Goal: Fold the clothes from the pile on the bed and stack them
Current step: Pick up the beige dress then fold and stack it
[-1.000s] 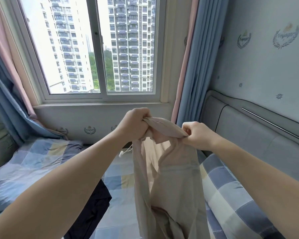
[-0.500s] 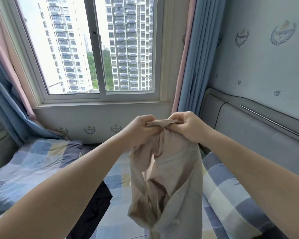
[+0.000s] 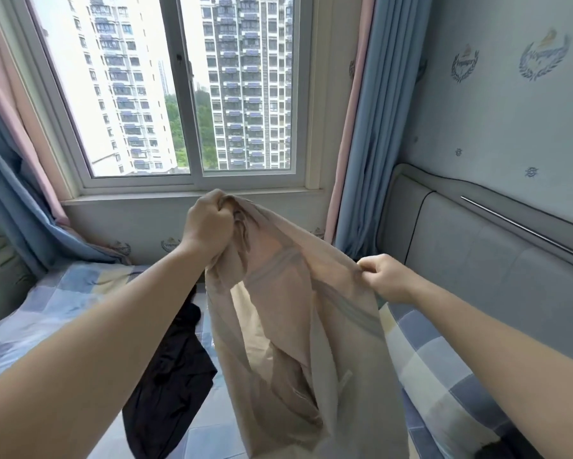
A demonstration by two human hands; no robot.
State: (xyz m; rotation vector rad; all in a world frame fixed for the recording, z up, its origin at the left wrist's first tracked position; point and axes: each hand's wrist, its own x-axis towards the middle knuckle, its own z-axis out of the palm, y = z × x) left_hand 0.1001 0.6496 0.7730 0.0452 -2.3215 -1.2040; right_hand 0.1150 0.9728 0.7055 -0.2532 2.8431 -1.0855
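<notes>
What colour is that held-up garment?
The garment is beige; the head view shows it.

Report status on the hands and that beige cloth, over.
Left hand grips bunched top of thin beige garment. Right hand pinches its edge. Crumpled black garment on checked bed beneath.

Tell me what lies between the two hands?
Head view: a stretch of the beige garment, gripped by the left hand and pinched by the right hand.
</notes>
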